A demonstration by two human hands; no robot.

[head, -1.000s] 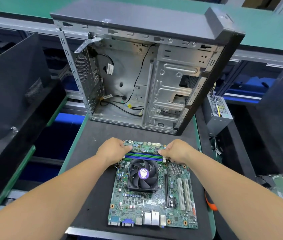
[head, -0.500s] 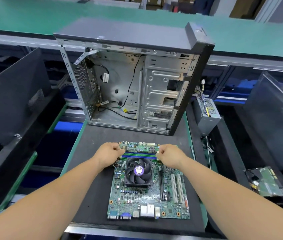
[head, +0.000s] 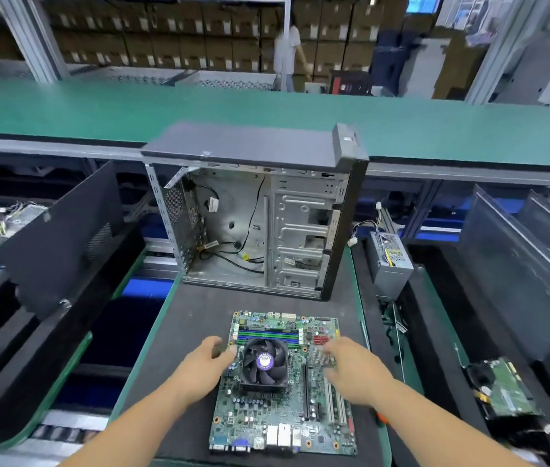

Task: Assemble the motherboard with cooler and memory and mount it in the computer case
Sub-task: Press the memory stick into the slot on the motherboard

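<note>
Motherboard (head: 283, 382) flat at mat's (head: 179, 332) near edge, cooler (head: 264, 365) and memory (head: 268, 334) fitted. Left hand (head: 207, 360), right hand (head: 351, 362) loose, gripping nothing. Lift by side edges, level, toward open case (head: 253, 227).

Black foam mat (head: 192, 332) under and ahead of both hands. Green conveyor belt (head: 98, 109) runs across, well beyond the hands. Grey power supply unit (head: 391, 261) with loose wires stands ahead and to the right of the right hand. Hard drive (head: 502, 389), board side up, lies farther right, level with that hand. Black side panel (head: 58, 237) leans far left of the left hand. Stacked cardboard boxes (head: 165, 38) and a standing person (head: 287, 52), blurred, far beyond.
</note>
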